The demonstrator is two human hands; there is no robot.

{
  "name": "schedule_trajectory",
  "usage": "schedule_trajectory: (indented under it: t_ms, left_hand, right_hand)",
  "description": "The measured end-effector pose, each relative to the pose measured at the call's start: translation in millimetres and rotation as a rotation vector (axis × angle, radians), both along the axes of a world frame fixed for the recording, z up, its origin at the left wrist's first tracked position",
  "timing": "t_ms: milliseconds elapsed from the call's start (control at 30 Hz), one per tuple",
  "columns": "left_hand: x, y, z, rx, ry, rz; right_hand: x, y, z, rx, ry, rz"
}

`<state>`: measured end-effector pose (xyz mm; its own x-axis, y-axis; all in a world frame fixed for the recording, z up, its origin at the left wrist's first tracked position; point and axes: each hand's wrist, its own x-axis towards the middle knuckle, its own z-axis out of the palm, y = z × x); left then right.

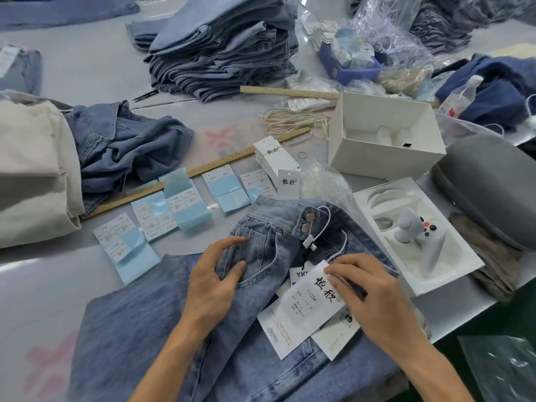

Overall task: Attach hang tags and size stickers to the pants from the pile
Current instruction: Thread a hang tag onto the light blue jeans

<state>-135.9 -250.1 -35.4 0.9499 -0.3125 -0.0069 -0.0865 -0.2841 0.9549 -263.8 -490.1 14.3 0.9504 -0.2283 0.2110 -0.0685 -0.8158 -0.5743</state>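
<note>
The pants (162, 329) lie flat on the grey table (87, 74) directly below me, waistband turned away, two metal snap buttons showing at the fly. My left hand (213, 281) rests on the front pocket: thumb and index curled, pinching the denim at the pocket edge. My right hand (374, 297) is on the hang tag (313, 297), fingers bent and pressing down on its upper edge; whether they also grip the white string (324, 224) looped through the waistband, I cannot tell.

The tag is white. Legible on it: two large brush-style characters, "1103#", and the letter "S". Smaller print lines are unreadable. Behind it, a blue-lettered card shows "YK", the rest covered.

The size sticker sheets (179, 204), pale blue backing with white labels, lie in a row just beyond the waistband, beside a wooden ruler (203, 169). Some labels read "1103#". A stack of spare hang tags (274, 158) carries the same two characters.

The pile of folded jeans (226, 53) stands at the far side. An open white box (385, 134) sits to the right.
</note>
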Motion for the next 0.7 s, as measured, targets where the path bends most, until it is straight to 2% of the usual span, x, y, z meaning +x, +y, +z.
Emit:
schedule_trajectory:
  t_ms: [200, 333, 433, 500, 600, 633, 700]
  left_hand:
    - [-24, 7, 28, 0.070, -0.179, -0.026]
    - [-39, 7, 38, -0.035, -0.135, -0.113]
    - [-51, 4, 24, -0.090, 0.004, -0.184]
    - [-55, 1, 13, -0.119, 0.094, -0.129]
    - [-50, 1, -2, -0.089, 0.099, 0.080]
    - [-49, 1, -4, -0.091, 0.088, 0.106]
    - [-49, 1, -7, -0.108, 0.082, 0.115]
  right_hand:
    - [3, 6, -1, -0.070, 0.085, 0.020]
    - [10, -1, 17, 0.097, -0.010, -0.008]
    - [21, -8, 29, 0.138, -0.075, 0.016]
    - [28, -11, 30, 0.120, 0.040, 0.078]
    - [33, -8, 18, 0.002, 0.338, 0.221]
    - [32, -5, 14, -0.036, 0.380, 0.256]
    - [28, -2, 10, -0.012, 0.343, 0.277]
